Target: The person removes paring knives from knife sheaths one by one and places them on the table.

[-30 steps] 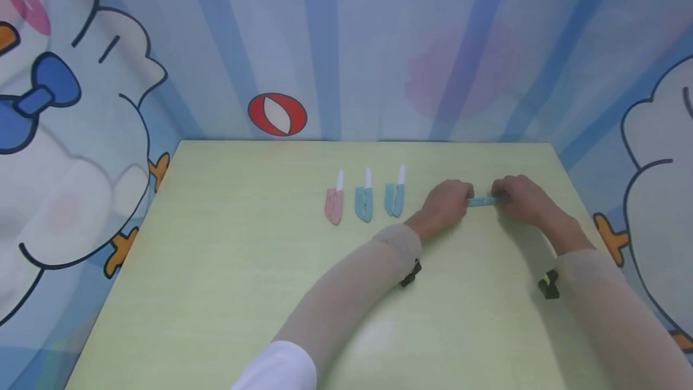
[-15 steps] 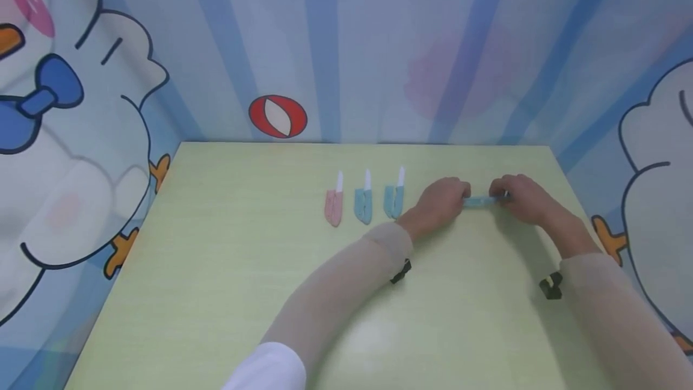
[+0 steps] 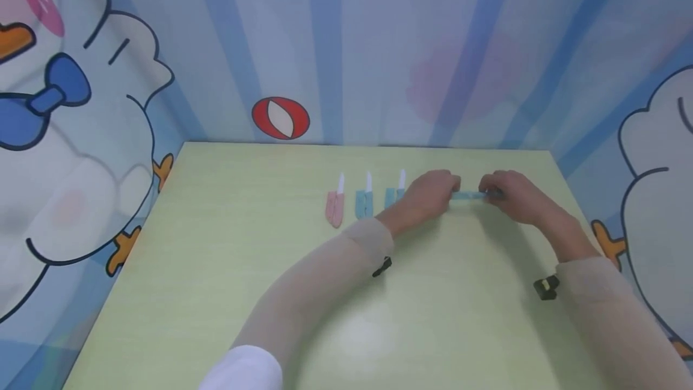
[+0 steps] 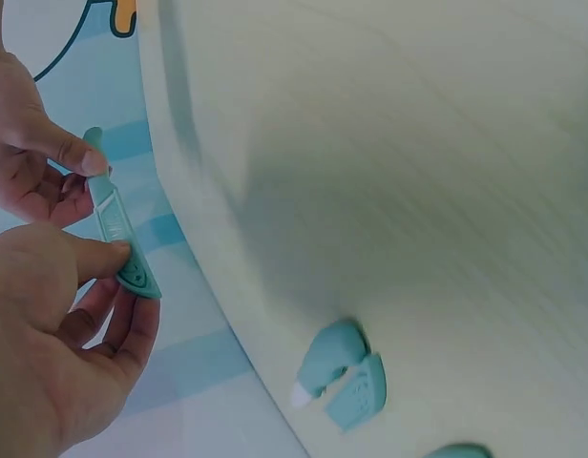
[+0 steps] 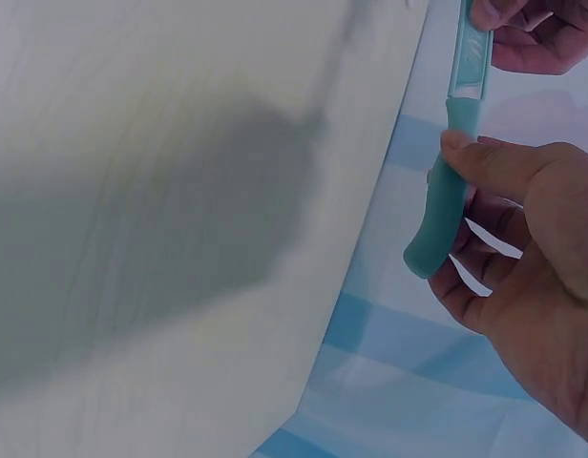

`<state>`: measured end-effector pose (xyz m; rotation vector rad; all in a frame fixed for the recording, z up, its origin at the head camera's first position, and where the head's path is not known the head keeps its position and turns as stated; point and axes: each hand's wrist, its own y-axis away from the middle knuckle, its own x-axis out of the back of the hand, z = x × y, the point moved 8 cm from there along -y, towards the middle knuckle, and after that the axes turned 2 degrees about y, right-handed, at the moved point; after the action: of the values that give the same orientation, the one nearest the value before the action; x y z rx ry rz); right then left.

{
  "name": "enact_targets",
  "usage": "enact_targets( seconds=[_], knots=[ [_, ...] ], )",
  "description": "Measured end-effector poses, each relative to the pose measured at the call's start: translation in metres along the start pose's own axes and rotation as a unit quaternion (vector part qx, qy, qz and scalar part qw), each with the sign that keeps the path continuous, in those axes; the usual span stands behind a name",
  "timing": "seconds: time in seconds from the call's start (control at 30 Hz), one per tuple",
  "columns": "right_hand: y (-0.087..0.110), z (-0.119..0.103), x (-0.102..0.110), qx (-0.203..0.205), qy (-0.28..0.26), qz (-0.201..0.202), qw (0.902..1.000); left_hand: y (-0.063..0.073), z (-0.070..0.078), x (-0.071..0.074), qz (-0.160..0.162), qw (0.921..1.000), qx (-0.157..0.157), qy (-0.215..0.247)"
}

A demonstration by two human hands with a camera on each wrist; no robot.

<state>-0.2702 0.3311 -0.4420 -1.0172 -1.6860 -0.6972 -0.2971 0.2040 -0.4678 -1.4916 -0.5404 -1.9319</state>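
Note:
Over the right part of the table, both hands hold one teal knife by its two ends. My left hand [image 3: 425,195] pinches the teal blade sheath [image 4: 115,224] between thumb and fingers. The curved knife handle [image 5: 437,215] is gripped by my right hand [image 3: 513,198]. A sliver of white blade shows between handle and sheath; the sheath covers the rest. Left of the hands, a pink knife [image 3: 338,209] and a blue knife [image 3: 369,203] lie with white blades bare, each beside its own sheath. A third blue knife [image 3: 401,180] is partly hidden by my left hand.
The pale yellow-green table [image 3: 216,245] extends to the left and front. Behind it stands a blue striped backdrop [image 3: 368,47] with a printed red ball. Printed cartoon birds flank the table on both sides.
Both hands have shifted a little left with the knife between them. The left hand and sleeve now cover part of the third blue knife. The laid-out knives have stayed put.

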Motion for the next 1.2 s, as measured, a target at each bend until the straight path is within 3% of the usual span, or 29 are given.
enact_targets(
  seconds=[0.27,0.53,0.7,0.97,1.2],
  knots=[
    [-0.01,-0.02,0.007,0.015,-0.001,0.02,0.9997,0.009,-0.016,0.015,0.01,0.9996,0.004,0.024],
    [-0.018,-0.044,0.016,0.07,0.008,0.066,0.9954,0.025,-0.03,0.033,0.026,0.9978,0.006,0.06],
    [-0.022,-0.053,0.016,0.069,0.005,0.073,0.9949,0.034,-0.037,0.04,0.036,0.9969,0.003,0.07],
    [-0.028,-0.062,0.017,0.053,0.012,0.095,0.994,0.05,-0.043,0.057,0.046,0.9969,0.005,0.064],
    [-0.036,-0.078,0.019,0.05,0.027,0.109,0.9924,0.06,-0.051,0.066,0.04,0.999,-0.002,0.018]
  ],
)
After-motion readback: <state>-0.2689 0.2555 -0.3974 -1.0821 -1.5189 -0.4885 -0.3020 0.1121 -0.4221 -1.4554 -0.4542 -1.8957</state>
